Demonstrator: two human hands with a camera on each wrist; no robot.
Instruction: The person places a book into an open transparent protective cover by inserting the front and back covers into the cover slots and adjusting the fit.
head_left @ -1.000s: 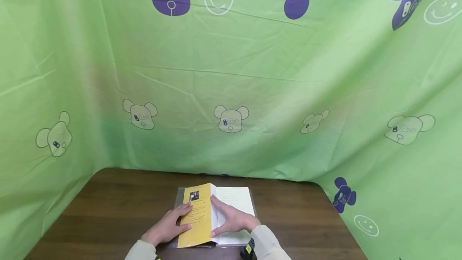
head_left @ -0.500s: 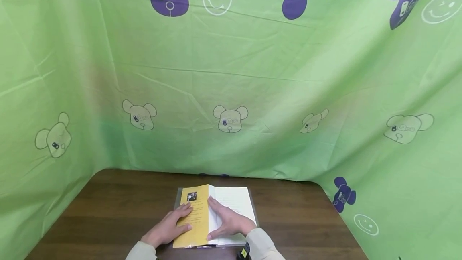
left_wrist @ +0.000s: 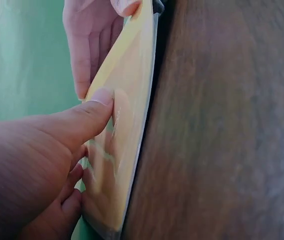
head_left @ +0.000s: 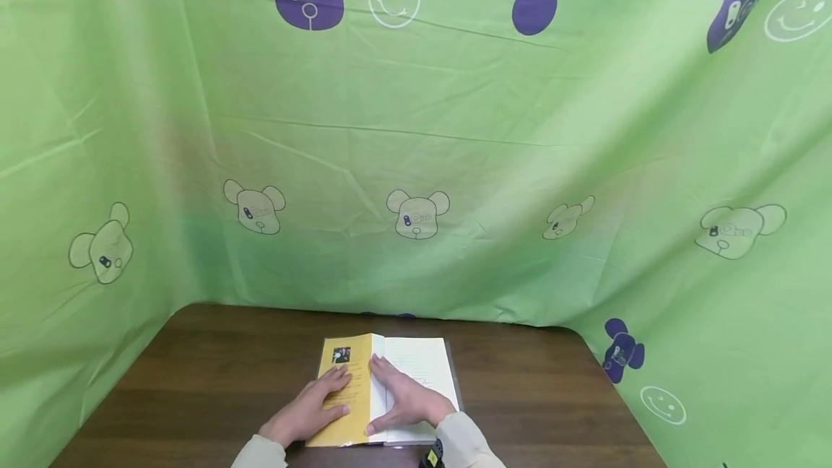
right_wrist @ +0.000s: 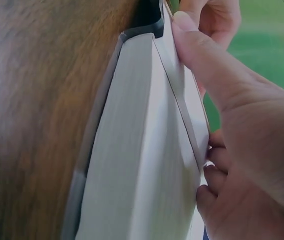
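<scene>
An open book (head_left: 419,363) lies on the dark wooden table (head_left: 214,367) near its front edge. Its yellow cover (head_left: 343,367) is folded out to the left, with white pages on the right. My left hand (head_left: 312,406) presses flat on the yellow cover, fingers straight. In the left wrist view the left thumb (left_wrist: 82,120) pushes on the cover (left_wrist: 127,100), which stands a little off the table (left_wrist: 221,125). My right hand (head_left: 406,399) rests flat on the white page beside the spine. In the right wrist view its thumb (right_wrist: 206,60) lies along the top page of the page block (right_wrist: 137,150).
A green cloth (head_left: 455,150) printed with bears and smiley faces hangs close behind the table and down both sides. Bare wood shows left (head_left: 195,396) and right (head_left: 533,388) of the book. A black wrist device (head_left: 431,458) sits at the bottom edge.
The yellow cover has swung further left and lower. Both hands have slid slightly left with it.
</scene>
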